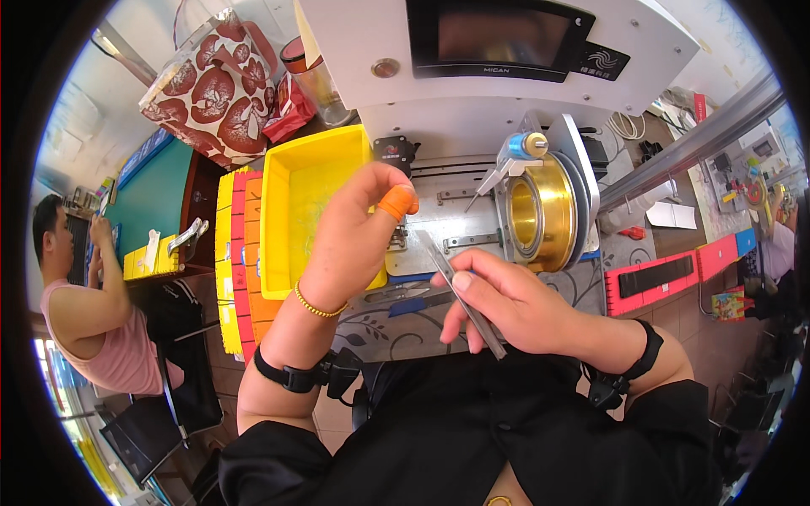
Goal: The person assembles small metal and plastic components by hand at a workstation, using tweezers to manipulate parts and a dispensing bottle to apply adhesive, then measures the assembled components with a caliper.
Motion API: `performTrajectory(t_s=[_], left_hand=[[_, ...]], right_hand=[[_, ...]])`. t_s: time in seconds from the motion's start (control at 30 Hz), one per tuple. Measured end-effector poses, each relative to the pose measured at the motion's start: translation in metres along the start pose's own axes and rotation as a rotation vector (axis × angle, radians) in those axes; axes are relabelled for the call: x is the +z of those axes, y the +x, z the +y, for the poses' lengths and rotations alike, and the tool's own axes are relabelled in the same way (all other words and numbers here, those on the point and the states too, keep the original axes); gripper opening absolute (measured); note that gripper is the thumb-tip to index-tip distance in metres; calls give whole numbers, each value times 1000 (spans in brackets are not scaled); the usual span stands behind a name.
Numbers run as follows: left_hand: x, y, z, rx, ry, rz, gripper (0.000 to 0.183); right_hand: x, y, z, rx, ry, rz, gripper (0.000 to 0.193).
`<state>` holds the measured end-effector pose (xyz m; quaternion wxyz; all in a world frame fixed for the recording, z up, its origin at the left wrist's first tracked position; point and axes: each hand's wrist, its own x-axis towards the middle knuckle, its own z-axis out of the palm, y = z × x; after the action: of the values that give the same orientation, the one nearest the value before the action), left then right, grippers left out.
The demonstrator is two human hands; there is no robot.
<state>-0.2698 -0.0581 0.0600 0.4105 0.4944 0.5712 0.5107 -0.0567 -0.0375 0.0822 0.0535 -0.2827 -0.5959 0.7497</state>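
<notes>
My left hand (359, 221) is raised beside the yellow bin, over the near left of the machine bed. Its fingers curl in against the thumb, which wears an orange finger cot (395, 202); whatever they pinch, if anything, is hidden. Lower and to the right, my right hand (510, 304) grips a pair of slim metal tweezers (467, 302) between thumb and fingers. The tips point up and away, toward the metal bed plate (439, 221). A brass-coloured spool of wire (540, 211) stands just beyond my right hand, under a nozzle-like arm (506, 164).
A white machine with a dark screen (502, 38) rises at the back. Left stands the yellow bin (291, 266), beside stacked coloured bins (239, 253). A blue-handled tool (407, 307) lies on the patterned mat. Pink bins (650, 282) sit right. Another person (110, 320) sits far left.
</notes>
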Motion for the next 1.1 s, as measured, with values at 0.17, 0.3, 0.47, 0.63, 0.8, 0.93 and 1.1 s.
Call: performTrajectory(t_s=[0.17, 0.3, 0.47, 0.63, 0.8, 0.93, 1.1], left_hand=[[1, -2, 1, -9, -69, 16, 9], [-2, -3, -1, -7, -93, -31, 11], [2, -3, -1, 3, -133, 3, 8], [5, -3, 0, 11, -135, 14, 8], [7, -3, -1, 34, -82, 41, 7], [6, -3, -4, 49, -76, 42, 8], [9, -3, -2, 37, -73, 64, 8]], right_hand=[[0, 12, 1, -13, 63, 61, 31], [2, 14, -5, 19, 41, 51, 31], [2, 15, -10, 55, 11, 35, 31], [1, 20, -18, 107, 14, 29, 31], [0, 23, -17, 89, 30, 29, 31], [-1, 17, -16, 130, 38, 27, 33], [-1, 23, -16, 85, 42, 32, 34]])
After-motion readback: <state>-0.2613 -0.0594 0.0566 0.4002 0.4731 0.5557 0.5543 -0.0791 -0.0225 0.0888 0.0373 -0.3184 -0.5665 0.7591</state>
